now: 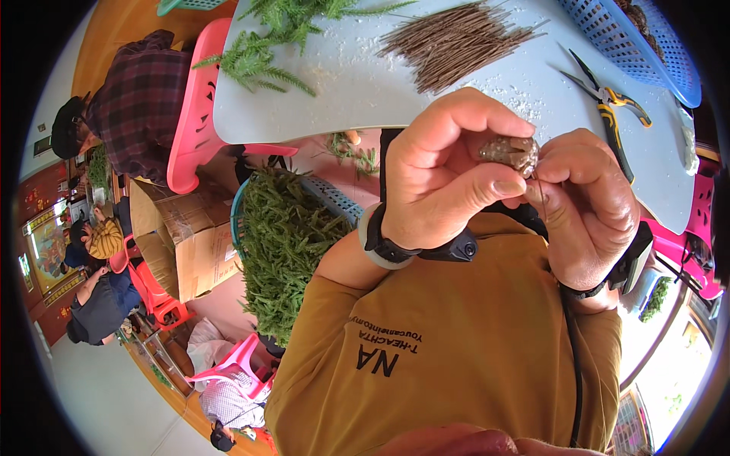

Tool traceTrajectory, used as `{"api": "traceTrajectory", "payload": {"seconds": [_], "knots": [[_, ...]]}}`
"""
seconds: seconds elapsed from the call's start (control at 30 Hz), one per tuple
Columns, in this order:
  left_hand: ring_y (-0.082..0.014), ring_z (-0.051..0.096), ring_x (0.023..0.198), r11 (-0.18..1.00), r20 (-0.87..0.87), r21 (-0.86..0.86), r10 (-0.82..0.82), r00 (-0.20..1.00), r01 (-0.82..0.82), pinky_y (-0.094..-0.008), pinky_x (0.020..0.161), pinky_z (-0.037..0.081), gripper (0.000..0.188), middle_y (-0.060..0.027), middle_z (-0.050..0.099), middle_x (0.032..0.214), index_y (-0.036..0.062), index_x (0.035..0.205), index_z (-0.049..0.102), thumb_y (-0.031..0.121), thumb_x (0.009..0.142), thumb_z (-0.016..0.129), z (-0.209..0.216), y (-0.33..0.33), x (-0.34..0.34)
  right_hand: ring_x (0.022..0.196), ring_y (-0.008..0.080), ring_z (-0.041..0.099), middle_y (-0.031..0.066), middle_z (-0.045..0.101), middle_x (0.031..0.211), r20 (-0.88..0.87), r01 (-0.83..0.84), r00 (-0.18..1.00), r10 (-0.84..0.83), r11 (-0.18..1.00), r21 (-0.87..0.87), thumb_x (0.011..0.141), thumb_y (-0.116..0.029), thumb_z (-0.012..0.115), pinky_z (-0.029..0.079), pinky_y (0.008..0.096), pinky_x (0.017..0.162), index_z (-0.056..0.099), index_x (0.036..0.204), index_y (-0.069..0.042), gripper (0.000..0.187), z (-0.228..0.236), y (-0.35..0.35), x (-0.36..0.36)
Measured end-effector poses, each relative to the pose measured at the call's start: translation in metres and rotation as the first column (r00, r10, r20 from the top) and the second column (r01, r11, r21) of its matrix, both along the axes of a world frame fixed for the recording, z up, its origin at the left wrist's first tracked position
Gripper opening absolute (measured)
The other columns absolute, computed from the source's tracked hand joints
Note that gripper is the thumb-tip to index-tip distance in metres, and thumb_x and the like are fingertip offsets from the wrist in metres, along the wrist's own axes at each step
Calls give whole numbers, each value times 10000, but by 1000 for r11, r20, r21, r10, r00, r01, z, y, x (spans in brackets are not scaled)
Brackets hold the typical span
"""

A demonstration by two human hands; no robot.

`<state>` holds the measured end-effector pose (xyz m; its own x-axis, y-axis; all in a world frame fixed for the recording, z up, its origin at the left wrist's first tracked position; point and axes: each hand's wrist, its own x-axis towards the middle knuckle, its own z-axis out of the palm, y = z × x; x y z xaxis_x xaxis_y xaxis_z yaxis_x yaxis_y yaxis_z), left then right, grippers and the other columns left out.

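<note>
My left hand [445, 171] pinches a small brown pine cone [511, 154] between thumb and fingers, above the near edge of the table. Close against it, my right hand [589, 201] is closed, thumb and forefinger pressed together at the cone's base. A thin brown wire stem [541, 188] shows at those fingertips; most of it is hidden. Beyond my hands, a pile of thin brown stems [460, 44] lies on the pale table [342, 91]. To the right rest needle-nose pliers [607, 99] with yellow and black handles, jaws apart.
Green artificial sprigs [274, 38] lie at the table's far left, with white crumbs around. A blue basket [669, 72] holding brown items stands far right. Left of me are a basket heaped with green sprigs [285, 251], a cardboard box [194, 235] and a pink chair [199, 106]. Several people sit further left.
</note>
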<state>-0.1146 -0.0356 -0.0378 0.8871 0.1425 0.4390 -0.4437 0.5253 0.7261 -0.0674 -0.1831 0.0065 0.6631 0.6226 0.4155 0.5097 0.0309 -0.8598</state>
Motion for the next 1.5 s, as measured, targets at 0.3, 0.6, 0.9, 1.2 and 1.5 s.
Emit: {"api": "traceTrajectory", "payload": {"seconds": [0.3,0.6,0.9,1.2,1.5], "knots": [[-134,537,727,999,-118,-22,44,992,-47,-241,622,462,327,-132,537,914,-58,1045,485,49,786,653,3,3,-2,699,156,506,81,535,788,-43,-5,999,4,1000,-28,740,80,613,422,254,623,531,826,5,141,-2,2,-1],[-120,554,646,1000,-123,-22,-24,992,21,-216,537,474,300,-144,544,913,-63,1010,496,36,778,659,5,6,-2,695,154,513,75,534,767,-54,22,998,-24,999,-37,723,77,630,415,245,625,546,809,-3,144,0,-1,-2],[-130,550,616,981,-179,-178,-108,978,76,-209,480,460,321,-174,530,938,-77,991,501,86,777,676,4,4,-3,697,146,494,62,523,766,-131,-3,991,3,1000,-3,735,26,636,415,261,643,556,799,-8,108,1,-3,-4],[-116,580,705,988,-91,-155,-2,996,-12,-205,548,485,212,-126,548,929,-41,941,524,-85,760,627,-7,2,1,738,107,532,43,552,820,-498,5,858,122,969,247,785,112,572,437,224,686,565,850,-2,131,-19,3,-7],[-131,560,667,974,4,44,224,975,-224,-219,531,474,250,-158,525,959,-9,941,496,-43,749,652,-12,0,1,767,97,530,36,553,848,-574,-18,796,194,955,297,800,95,576,440,221,713,555,883,-8,134,-19,2,-10]]}}
